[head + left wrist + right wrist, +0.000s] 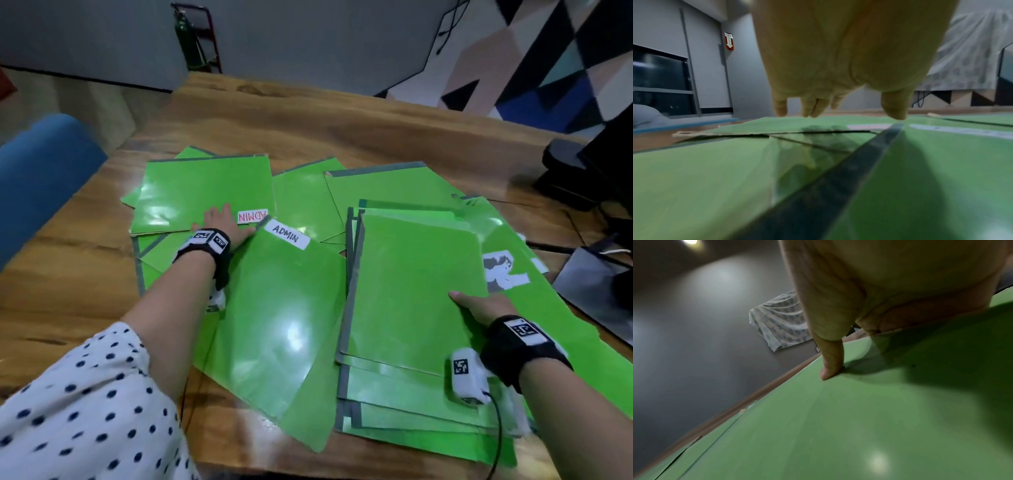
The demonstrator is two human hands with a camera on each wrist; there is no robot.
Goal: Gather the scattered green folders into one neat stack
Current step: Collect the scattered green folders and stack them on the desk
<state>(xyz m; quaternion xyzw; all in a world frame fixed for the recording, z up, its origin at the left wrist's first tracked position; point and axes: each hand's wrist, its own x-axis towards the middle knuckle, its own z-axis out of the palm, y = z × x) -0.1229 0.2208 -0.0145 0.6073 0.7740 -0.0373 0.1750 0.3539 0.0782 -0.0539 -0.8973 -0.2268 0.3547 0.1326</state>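
Note:
Several glossy green folders lie scattered over the wooden table (308, 116). My left hand (221, 221) rests flat, fingers spread, on the far-left folder (185, 192) beside its red ADMIN label, with the thumb at the corner of the middle folder (281, 308) labelled ADMIN. In the left wrist view the straight fingertips (781, 112) touch the green surface. My right hand (479, 305) pinches the right edge of the top folder (411, 291) of a rough pile. Its thumb (830, 369) presses on top, and the other fingers are hidden beneath.
More folders (387, 188) fan out at the back and right. A blue chair (41, 178) stands left of the table. A black monitor base (565, 171) and a dark flat device (589, 291) occupy the right edge. Bare wood shows at the back.

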